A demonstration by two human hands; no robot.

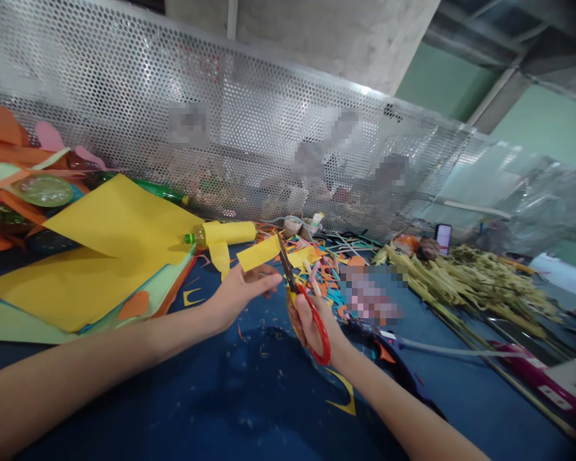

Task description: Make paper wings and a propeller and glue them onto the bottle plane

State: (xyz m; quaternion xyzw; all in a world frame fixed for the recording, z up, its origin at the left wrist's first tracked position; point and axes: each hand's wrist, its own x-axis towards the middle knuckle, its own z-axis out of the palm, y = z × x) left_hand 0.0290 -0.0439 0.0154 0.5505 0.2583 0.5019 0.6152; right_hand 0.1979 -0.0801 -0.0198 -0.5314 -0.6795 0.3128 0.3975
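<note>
My left hand (pixel 247 288) grips a small yellow paper strip (pixel 258 253), its fingertips partly hidden behind the paper. In my right hand (pixel 324 320) is a pair of scissors (pixel 315 320) with red handles, the blades pointing up and away from me. The blade tips meet the right end of the strip; whether they are cutting into it I cannot tell. Just beyond my left hand lies a bottle wrapped in yellow paper (pixel 230 232), its green cap to the left. Yellow sheets (pixel 125 224) lie stacked left of it.
Paper scraps (pixel 333 291) litter the table (pixel 211 397) beyond my right hand. A glue gun (pixel 388 349) with a cord lies to the right, near dried plant stalks (pixel 484 275). Paper-decorated bottles (pixel 33 186) crowd the far left. A perforated metal panel (pixel 249 128) borders the back.
</note>
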